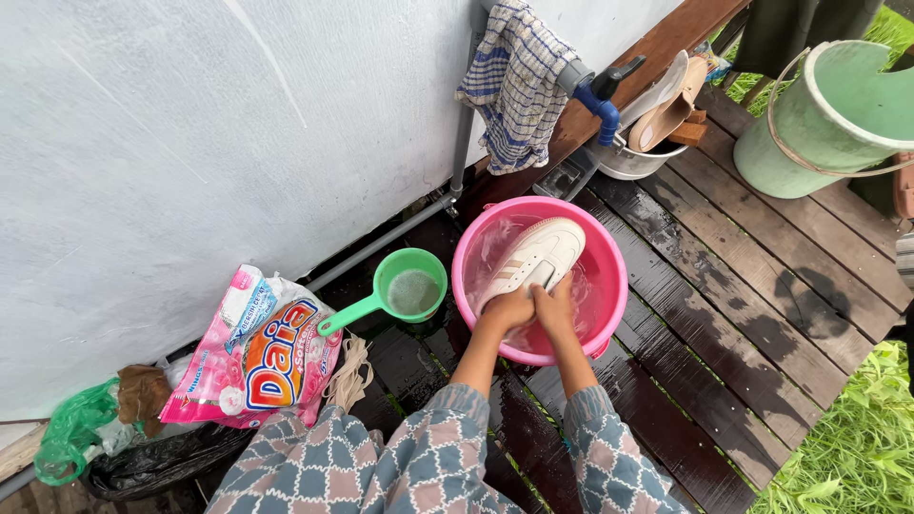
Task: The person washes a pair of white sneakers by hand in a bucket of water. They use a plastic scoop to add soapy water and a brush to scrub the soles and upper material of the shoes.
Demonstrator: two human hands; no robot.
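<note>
At the far left a green bag (69,436) is lying crumpled by the wall, and next to it a pink detergent pouch (255,354) is resting on the wet deck (724,314). A green scoop (405,288) is sitting just beside the pink basin (609,286), its handle pointing back at the pouch.

We are working in the basin. Our left hand (507,309) is closing around the heel end of the white shoe (538,257), and our right hand (555,306) is pressing in just beside it, fingers curled down at the waterline; we cannot tell whether it is gripping the shoe or only rubbing it. The shoe is lying tilted, toe up against the far rim, heel down in the soapy water.

Further right a striped cloth (519,81) is hanging over the pipe by the blue tap (602,107), a metal bowl (628,162) is holding sandals, and a green bucket (819,119) is standing well apart.

We are judging the risks: wet, soapy hands could be letting the shoe slip and splash, and pushing against the far rim could be tipping the basin on the slick boards. The open pouch is sitting near enough to be catching spray.
</note>
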